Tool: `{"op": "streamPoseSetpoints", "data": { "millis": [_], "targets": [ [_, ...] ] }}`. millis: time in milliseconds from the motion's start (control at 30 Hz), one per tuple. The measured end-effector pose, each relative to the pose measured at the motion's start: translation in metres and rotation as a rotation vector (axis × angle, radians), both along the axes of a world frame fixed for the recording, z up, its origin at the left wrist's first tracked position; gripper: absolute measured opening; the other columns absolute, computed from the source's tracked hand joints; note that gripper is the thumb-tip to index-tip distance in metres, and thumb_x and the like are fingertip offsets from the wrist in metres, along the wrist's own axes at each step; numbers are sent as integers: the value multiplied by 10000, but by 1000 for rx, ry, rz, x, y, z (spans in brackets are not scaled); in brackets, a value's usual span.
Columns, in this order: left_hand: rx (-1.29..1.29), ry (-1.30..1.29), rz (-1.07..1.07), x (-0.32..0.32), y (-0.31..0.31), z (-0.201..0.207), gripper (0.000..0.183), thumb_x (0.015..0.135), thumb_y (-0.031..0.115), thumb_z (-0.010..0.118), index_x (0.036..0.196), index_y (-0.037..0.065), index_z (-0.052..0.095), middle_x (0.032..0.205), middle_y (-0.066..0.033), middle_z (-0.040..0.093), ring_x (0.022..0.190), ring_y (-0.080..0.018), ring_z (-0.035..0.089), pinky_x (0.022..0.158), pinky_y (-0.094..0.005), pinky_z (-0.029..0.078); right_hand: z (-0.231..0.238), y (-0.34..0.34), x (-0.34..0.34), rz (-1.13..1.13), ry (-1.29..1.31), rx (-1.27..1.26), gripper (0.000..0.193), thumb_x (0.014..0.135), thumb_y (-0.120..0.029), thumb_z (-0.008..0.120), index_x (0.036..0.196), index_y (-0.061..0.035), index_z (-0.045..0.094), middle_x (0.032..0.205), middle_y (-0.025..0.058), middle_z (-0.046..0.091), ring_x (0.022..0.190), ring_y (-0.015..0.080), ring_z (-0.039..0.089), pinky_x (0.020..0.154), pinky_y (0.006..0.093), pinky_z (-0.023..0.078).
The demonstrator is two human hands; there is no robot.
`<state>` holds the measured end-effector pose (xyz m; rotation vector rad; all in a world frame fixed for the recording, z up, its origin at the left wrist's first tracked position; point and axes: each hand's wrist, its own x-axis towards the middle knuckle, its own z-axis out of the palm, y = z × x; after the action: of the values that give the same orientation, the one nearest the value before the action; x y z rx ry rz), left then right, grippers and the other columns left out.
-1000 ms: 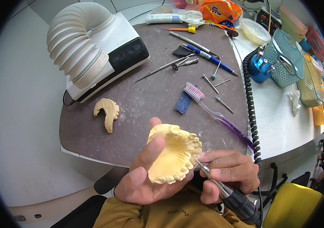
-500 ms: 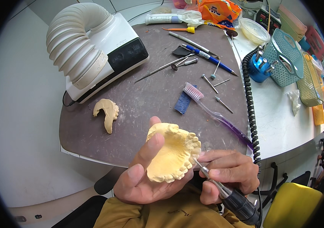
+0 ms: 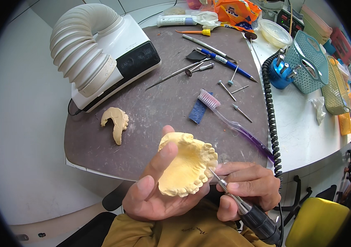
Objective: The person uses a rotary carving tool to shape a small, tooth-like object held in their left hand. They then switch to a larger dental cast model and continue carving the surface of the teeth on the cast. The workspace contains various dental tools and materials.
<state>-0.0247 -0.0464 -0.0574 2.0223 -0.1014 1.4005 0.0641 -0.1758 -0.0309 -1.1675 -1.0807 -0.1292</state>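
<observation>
Yellow plaster dental cast point(image 3: 187, 166) sits cupped in the left hand point(image 3: 157, 191) above the brown tabletop point(image 3: 159, 103); the right hand point(image 3: 245, 187) is closed around a grey rotary handpiece point(image 3: 245, 208), its tip touching the cast's teeth. Nearby, a teal mesh basket point(image 3: 309, 61) holds unclear contents.

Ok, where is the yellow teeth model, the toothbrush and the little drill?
Teeth model point(image 3: 185, 168), head view, on its smooth middle.
Toothbrush point(image 3: 208, 99), head view, on its pink bristles.
Drill point(image 3: 241, 204), head view, on its metal shaft, in the right hand point(image 3: 247, 187).
</observation>
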Motion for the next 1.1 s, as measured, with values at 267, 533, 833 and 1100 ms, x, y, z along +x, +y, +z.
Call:
{"op": "streamPoseSetpoints", "data": {
  "millis": [267,533,833,1100],
  "targets": [
    [5,5,3,-2,1,2,951,728,156,795,1383,62,112,1335,-230,435,1192,-497,508,953,-527,523,2,-1,1,21,2,-23,258,786,-107,746,931,15,570,695,120,615,659,249,688,676,365,606],
    [5,7,9,-3,0,2,964,726,157,800,1390,62,107,1333,-230,440,1192,-494,509,954,-526,523,1,-1,3,31,-28,-30,256,787,-114,747,930,9,574,699,111,617,667,256,690,671,364,605],
    [3,8,14,-3,-2,3,979,724,158,806,1397,61,101,1330,-230,445,1194,-491,510,955,-525,523,2,-2,1,21,4,-39,265,789,-117,747,936,7,565,704,116,608,682,276,693,665,353,603],
    [6,3,15,-2,-1,3,993,721,158,811,1404,61,97,1328,-230,450,1194,-488,511,955,-524,522,3,-1,1,14,-9,-37,259,791,-112,744,943,9,573,708,109,608,670,258,690,671,362,605]
  ]
}}
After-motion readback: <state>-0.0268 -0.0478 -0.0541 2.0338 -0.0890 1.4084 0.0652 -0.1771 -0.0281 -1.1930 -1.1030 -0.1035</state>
